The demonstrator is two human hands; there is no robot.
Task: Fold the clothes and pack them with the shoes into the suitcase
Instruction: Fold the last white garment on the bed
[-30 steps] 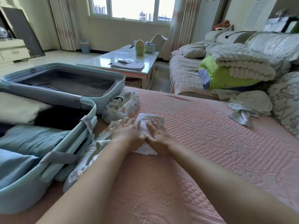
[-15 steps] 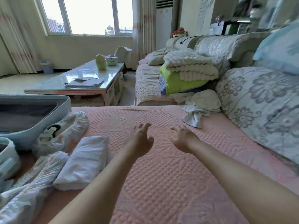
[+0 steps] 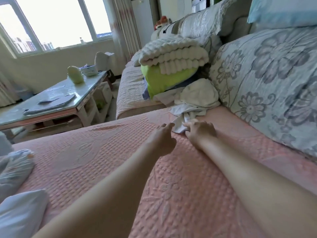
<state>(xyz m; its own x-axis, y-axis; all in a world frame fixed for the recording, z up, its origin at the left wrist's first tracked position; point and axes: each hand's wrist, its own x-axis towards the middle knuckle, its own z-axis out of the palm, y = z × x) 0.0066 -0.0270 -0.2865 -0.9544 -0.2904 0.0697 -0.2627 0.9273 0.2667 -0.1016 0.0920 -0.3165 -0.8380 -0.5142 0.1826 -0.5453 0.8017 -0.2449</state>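
Note:
A crumpled white garment (image 3: 193, 102) lies on the pink quilted bed cover (image 3: 106, 152) beside a floral pillow. Both my arms stretch out toward it. My left hand (image 3: 163, 140) has relaxed fingers, its fingertips just short of the garment's near corner. My right hand (image 3: 200, 131) lies at the garment's lower edge with its fingers reaching the cloth; whether they pinch it is unclear. A folded white garment (image 3: 18, 219) lies at the bottom left, with a plastic-wrapped bundle (image 3: 15, 167) above it. The suitcase is out of view.
A large floral pillow (image 3: 267, 86) leans at the right. A stack of a white knitted blanket (image 3: 173, 55) and a green cushion (image 3: 164, 79) sits on the sofa behind. A glass coffee table (image 3: 56, 98) stands at the left, beyond the bed edge.
My view has swung further right, so the suitcase has left the frame. Both hands have moved forward from the folded white garment to the crumpled white garment near the pillow.

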